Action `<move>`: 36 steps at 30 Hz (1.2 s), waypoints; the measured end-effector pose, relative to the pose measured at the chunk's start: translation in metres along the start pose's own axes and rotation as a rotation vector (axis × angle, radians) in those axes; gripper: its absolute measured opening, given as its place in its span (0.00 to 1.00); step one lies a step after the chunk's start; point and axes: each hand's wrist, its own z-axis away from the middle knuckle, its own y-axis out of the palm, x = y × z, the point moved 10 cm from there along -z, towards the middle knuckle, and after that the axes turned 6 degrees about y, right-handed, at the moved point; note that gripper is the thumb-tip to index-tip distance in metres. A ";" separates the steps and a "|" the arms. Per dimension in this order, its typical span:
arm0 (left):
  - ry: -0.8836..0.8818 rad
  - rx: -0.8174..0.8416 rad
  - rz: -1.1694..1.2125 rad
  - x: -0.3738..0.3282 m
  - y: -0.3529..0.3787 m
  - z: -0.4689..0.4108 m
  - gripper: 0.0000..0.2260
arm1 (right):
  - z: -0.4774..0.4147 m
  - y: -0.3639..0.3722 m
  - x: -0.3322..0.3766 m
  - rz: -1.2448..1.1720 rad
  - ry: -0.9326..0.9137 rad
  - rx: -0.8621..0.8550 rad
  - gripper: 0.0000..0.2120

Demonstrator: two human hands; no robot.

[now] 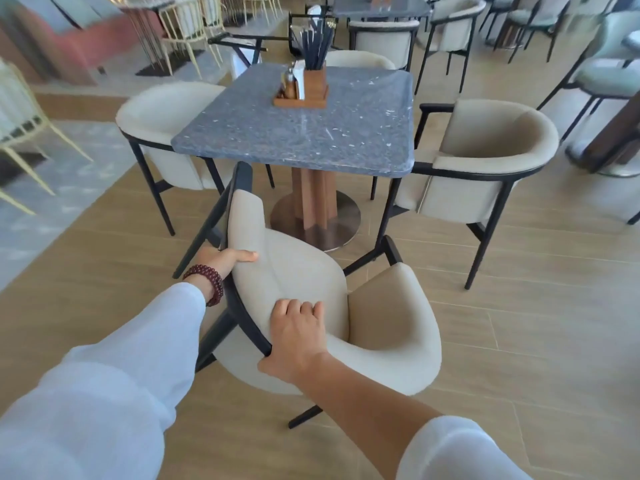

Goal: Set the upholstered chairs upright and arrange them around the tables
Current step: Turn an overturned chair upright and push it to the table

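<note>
Both hands grip the tipped chair: left hand and right hand fingers curl over its backrest. Beyond them, three chairs stand at the table; this one remains.

The nearest upholstered chair is cream with a curved wraparound back and a black metal frame; it is tilted, its legs pointing toward the table. The table has a square speckled grey-blue top on a wooden pedestal with a round metal base. Three matching chairs stand upright around it: one on the left, one on the right, one behind.
</note>
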 end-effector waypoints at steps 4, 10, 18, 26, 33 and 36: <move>-0.032 -0.051 0.037 0.007 -0.033 -0.016 0.40 | -0.017 0.001 0.025 -0.017 -0.055 0.055 0.40; -0.055 -0.087 0.038 0.004 -0.070 -0.040 0.39 | -0.050 -0.013 0.057 -0.057 -0.128 0.062 0.40; -0.011 -0.124 0.037 -0.027 -0.104 -0.096 0.34 | -0.116 -0.028 0.104 -0.035 -0.094 0.040 0.42; 0.078 -0.129 -0.159 -0.032 -0.122 -0.099 0.52 | -0.160 -0.033 0.153 -0.022 -0.086 0.039 0.43; 0.026 -0.305 0.119 -0.013 -0.169 -0.122 0.43 | -0.171 -0.033 0.179 -0.066 -0.171 0.017 0.47; 0.012 -0.294 0.158 -0.007 -0.190 -0.132 0.41 | -0.147 -0.014 0.157 -0.007 -0.116 0.034 0.56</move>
